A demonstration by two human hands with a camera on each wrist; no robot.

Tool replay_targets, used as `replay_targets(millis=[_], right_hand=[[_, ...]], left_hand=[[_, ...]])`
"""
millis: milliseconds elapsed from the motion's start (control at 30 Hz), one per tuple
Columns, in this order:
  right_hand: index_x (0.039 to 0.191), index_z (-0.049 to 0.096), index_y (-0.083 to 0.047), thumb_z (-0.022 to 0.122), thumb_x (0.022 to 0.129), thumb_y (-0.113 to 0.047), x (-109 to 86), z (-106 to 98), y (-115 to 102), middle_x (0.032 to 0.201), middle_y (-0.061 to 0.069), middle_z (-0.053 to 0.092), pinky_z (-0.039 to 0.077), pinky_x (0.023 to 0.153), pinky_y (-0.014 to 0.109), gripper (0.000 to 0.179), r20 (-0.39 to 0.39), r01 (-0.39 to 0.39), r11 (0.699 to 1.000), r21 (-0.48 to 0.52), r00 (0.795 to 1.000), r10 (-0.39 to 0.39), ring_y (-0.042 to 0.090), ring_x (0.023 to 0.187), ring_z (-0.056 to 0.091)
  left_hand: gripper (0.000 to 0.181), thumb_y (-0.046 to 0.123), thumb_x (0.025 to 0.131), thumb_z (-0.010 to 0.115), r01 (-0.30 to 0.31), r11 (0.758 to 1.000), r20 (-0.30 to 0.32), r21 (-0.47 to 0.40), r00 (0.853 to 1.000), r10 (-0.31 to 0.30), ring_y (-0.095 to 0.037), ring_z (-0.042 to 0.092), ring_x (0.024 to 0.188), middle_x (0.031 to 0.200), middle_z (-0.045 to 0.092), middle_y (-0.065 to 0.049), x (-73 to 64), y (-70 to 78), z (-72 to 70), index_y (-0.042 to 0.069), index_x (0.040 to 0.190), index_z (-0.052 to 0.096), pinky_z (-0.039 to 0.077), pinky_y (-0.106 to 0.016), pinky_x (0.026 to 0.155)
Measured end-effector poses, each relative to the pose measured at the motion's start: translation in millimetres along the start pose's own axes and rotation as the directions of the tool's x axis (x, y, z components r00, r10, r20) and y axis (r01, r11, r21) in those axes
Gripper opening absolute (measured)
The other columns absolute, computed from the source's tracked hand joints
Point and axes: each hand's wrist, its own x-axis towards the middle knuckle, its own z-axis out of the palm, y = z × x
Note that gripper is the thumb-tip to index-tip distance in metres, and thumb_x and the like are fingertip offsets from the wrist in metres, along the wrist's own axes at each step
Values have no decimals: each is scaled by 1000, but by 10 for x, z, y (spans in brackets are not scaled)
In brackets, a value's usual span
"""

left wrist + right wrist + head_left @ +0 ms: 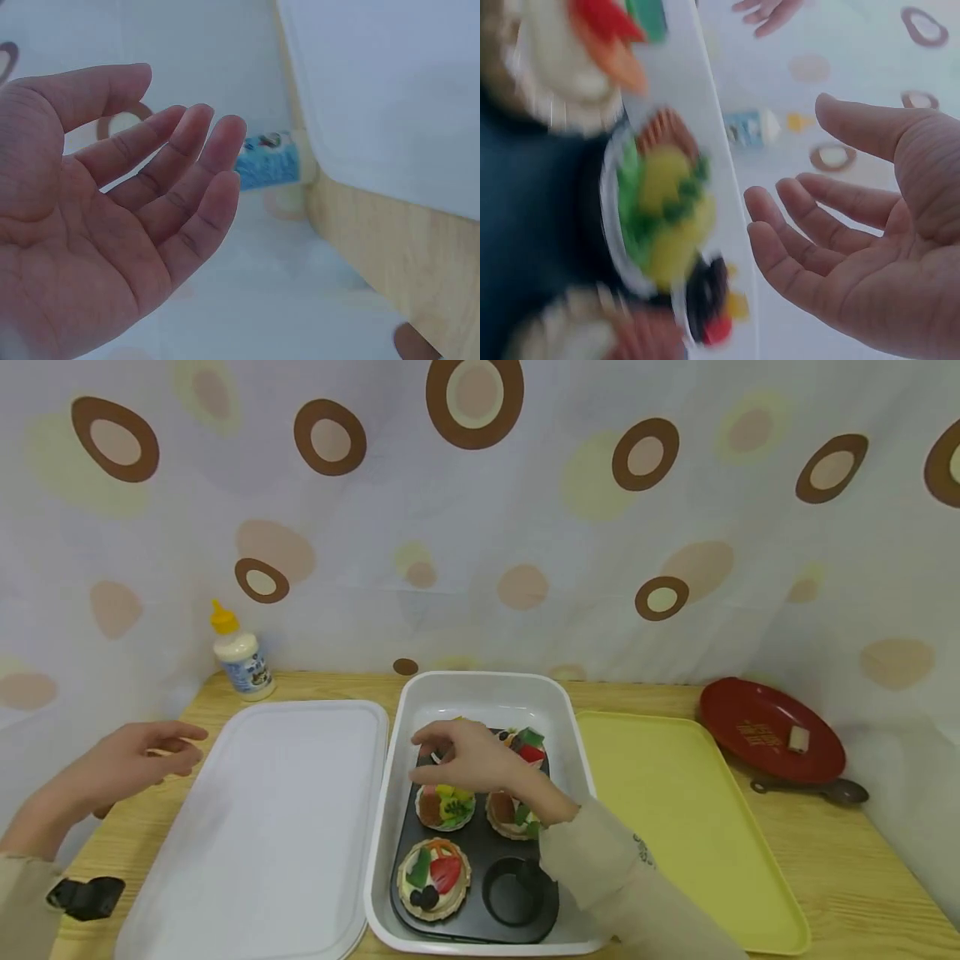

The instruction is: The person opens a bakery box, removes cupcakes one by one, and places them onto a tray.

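At the worktop's (832, 843) left edge, we see the left hand (127, 768) raised, fingers loosely bent, gripping nothing. A glue-style bottle (251, 672) stands at the far left corner, probably parked beyond the hands' working area. A white tray (262, 827) lies flat close beside a deep white basin (487, 697), whose walls appear to keep the muffin tin (482, 843) in place. Fruit tarts sit in its cups, presumably so their round bases cannot slide: we pick out a strawberry tart (433, 878) at the tin's near left corner. The near right cup (512, 892) shows its dark floor. Well apart from its partner, the right hand (476, 760) hovers over the tin's far half, fingers relaxed and holding nothing, hiding one tart. Rightward, we find a yellow tray (667, 810), then a red plate (772, 718) carrying a small block (798, 739) at the far right corner, with a dark spoon (845, 792) just in front.
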Motion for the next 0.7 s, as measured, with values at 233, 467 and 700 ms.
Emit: replay_targets(millis=[233, 467, 700], right_hand=[[119, 63, 1, 71, 87, -19, -242, -398, 233, 104, 12, 66, 53, 80, 32, 39, -113, -17, 1000, -12, 993, 15, 25, 89, 67], [119, 63, 1, 70, 87, -19, -455, -637, 502, 104, 11, 64, 53, 81, 38, 38, -172, -80, 997, -7, 982, 77, 25, 92, 64], [118, 62, 4, 71, 87, -20, -612, -687, 716, 105, 13, 64, 52, 85, 41, 40, -203, -173, 985, -21, 965, 165, 30, 99, 60]], left_hand=[[43, 25, 96, 59, -93, 995, -69, 30, 993, 95, -31, 62, 96, 112, 63, -15, 100, 638, 33, -1, 130, 54, 50, -39, 75], [33, 18, 94, 63, -259, 966, -81, -4, 963, 258, -21, 64, 90, 101, 66, -4, 208, 1041, 403, 1, 122, 61, 52, -32, 74], [42, 23, 92, 66, -282, 938, -60, -201, 959, 276, -19, 63, 95, 109, 64, -10, 309, 1167, 851, 1, 127, 57, 53, -32, 78]])
